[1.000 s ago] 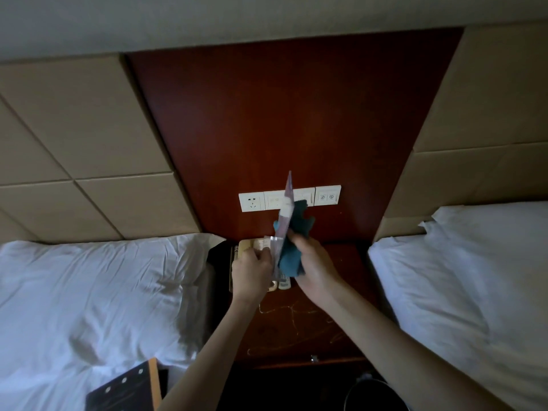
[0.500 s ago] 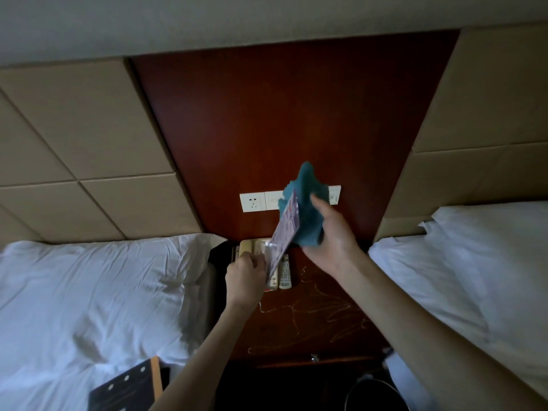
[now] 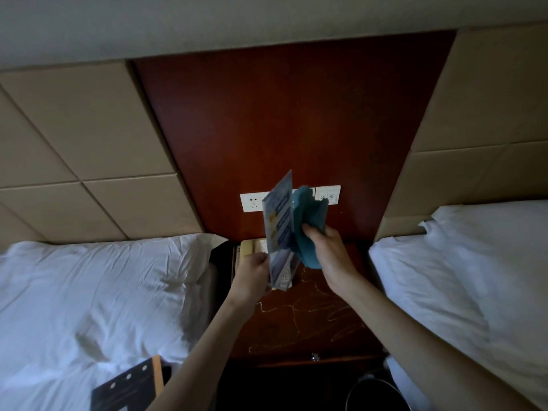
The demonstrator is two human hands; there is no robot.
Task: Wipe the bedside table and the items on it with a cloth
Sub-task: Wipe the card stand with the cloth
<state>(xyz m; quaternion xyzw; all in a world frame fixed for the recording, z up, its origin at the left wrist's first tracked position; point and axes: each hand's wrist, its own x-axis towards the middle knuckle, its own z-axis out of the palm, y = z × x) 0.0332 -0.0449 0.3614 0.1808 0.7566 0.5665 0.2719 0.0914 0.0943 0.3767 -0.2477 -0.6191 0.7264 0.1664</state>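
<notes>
square padded panels of smooth beige upholstery (image 3: 74, 129) flank a tall slab of glossy dark red wood (image 3: 281, 114). to each side lies a bed in soft, creased white linen (image 3: 89, 292). between them stands the dark red-brown wooden bedside table (image 3: 311, 327), its flat top marked with pale looping scratches. a flat black folder with white dots (image 3: 130, 387) rests on the left bed, and a dark round bin (image 3: 373, 396) sits low on the right. a row of white plastic wall plates (image 3: 252, 202) crosses the wood, and a boxy beige telephone (image 3: 252, 250) sits at the table's back left.

above the phone a stiff, glossy blue-and-white printed card (image 3: 278, 221) stands almost upright, its lower edge clamped in the curled fingers of the left hand (image 3: 252, 277). the right hand (image 3: 329, 250) grips a bunched, soft teal cloth (image 3: 308, 215), fingers folded round it, with the cloth against the card's right face.

counted: two beds, two hands, one card, one cloth, one telephone, one folder, one bin.
</notes>
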